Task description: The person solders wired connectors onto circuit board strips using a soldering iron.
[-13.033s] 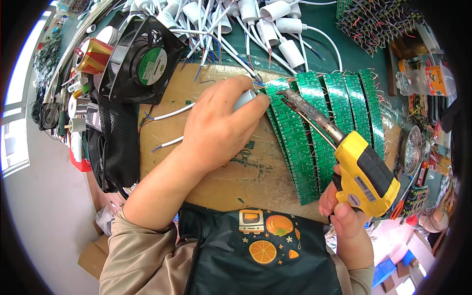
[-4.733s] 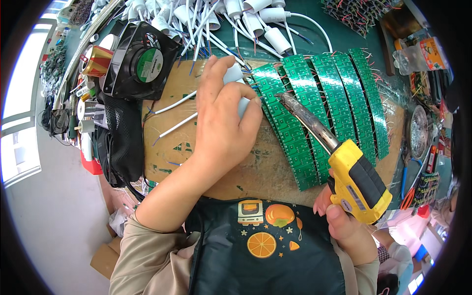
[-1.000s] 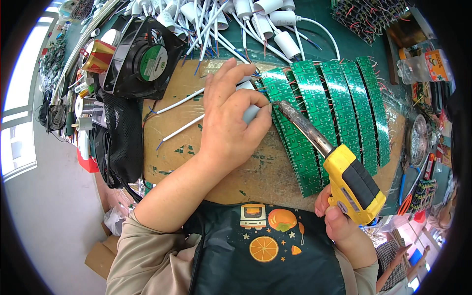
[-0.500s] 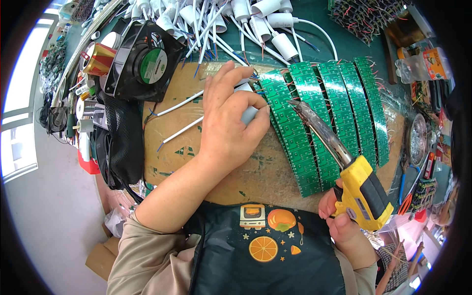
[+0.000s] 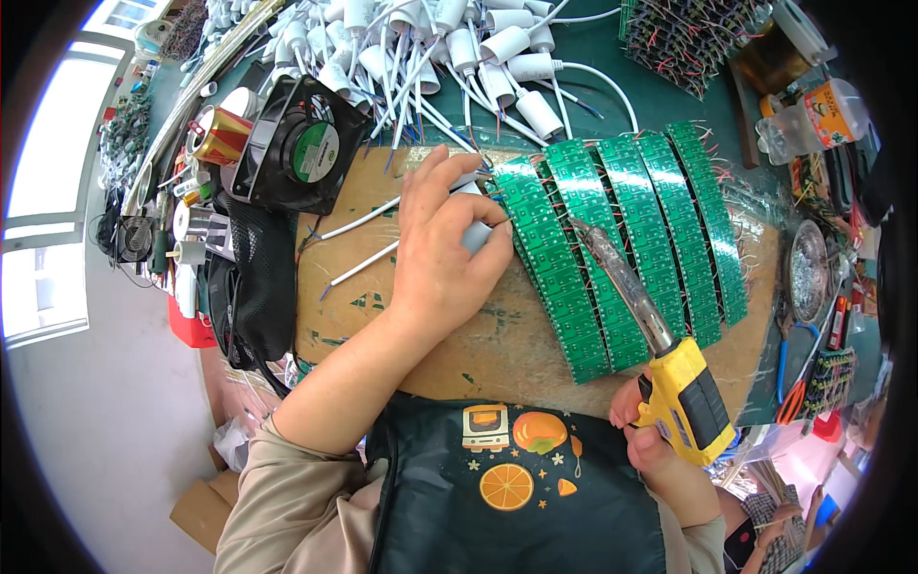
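the left hand (image 5: 445, 258) is pinching a white lamp socket (image 5: 475, 237) left of the green circuit boards (image 5: 535, 253); the right hand (image 5: 656, 452) is clasping a soldering gun (image 5: 681, 397) partly over them; farther left, i'm seeing an axial fan (image 5: 311, 153).

Hands (image 5: 445, 251): two. Yellow soldering gun (image 5: 683, 385): one. Green circuit-board strips (image 5: 639, 206): at least five. White sockets (image 5: 539, 116): over a dozen, overlapping, exact total not determinable. Large black fan (image 5: 313, 155): one. Red-and-gold can (image 5: 219, 136): one. Round metal dish (image 5: 810, 273): one.
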Tool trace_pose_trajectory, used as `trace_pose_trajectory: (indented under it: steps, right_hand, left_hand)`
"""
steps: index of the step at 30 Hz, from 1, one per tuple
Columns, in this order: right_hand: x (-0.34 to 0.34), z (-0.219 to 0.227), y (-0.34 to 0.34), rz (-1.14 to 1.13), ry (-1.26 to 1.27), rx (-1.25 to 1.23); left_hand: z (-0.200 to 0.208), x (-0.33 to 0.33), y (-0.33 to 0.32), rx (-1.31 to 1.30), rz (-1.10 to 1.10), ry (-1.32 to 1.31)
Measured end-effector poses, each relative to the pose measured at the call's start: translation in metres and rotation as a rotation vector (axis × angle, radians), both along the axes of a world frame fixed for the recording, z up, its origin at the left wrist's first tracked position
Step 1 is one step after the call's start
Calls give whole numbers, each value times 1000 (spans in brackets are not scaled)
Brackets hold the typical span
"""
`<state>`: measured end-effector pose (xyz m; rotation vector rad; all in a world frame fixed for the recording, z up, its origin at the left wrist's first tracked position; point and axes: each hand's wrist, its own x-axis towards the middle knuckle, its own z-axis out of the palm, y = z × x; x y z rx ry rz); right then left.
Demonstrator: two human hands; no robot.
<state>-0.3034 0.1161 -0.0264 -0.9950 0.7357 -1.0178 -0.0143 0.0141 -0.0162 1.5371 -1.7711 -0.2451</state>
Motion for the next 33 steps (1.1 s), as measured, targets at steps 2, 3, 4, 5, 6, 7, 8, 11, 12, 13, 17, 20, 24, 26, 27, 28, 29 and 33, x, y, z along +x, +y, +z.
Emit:
trace_pose_trajectory:
  steps: [2, 3, 4, 5, 6, 7, 8, 11, 12, 13, 17, 20, 24, 26, 27, 28, 29, 33]
  right_hand:
    - [1, -1, 1, -14, -32, 11]
    - [1, -2, 2, -29, -56, 28]
    - [1, -2, 1, -30, -65, 25]
    - [1, -2, 1, -29, -65, 31]
    - [0, -1, 0, -29, -63, 36]
    - [-3, -4, 1, -31, -70, 33]
    - [-8, -10, 2, -9, -39, 13]
    - [-7, -15, 5, -3, -17, -12]
    - [-6, -16, 6, -14, -19, -11]
    - [-5, -15, 6, -16, -26, -20]
    - [-5, -11, 8, -51, -56, 49]
    - [2, -5, 3, -68, -45, 22]
    - [5, 1, 0, -58, -87, 48]
    - [3, -3, 1, -50, -66, 29]
    - [1, -3, 2, -42, -42, 25]
    - [-1, -5, 2, -34, -21, 22]
    - [-1, -8, 3, -39, -21, 12]
    - [-1, -10, 5, -44, 3, 11]
  left_hand:
    - [5, 0, 3, 37, -19, -46]
    - [8, 1, 5, 34, -20, -54]
    - [13, 1, 8, 24, 3, -81]
    - [16, 2, 11, 15, 25, -109]
    - [19, 6, 17, 11, 22, -114]
    - [21, 12, 24, 2, 29, -178]
    - [21, 16, 30, -8, 35, -241]
    - [21, 20, 42, 166, 78, -227]
    - [21, 19, 45, 343, 117, -161]
    - [22, 20, 46, 334, 117, -167]
    - [40, 23, 44, 281, 17, -312]
    - [68, 26, 31, 65, -95, -519]
    - [109, 25, -8, -116, -266, -821]
    - [110, 26, -37, -183, -374, -848]
    - [105, 30, -53, -146, -392, -823]
    - [97, 35, -69, -157, -394, -824]
    - [90, 39, -83, -70, -354, -714]
    - [92, 26, -116, 200, -133, -374]
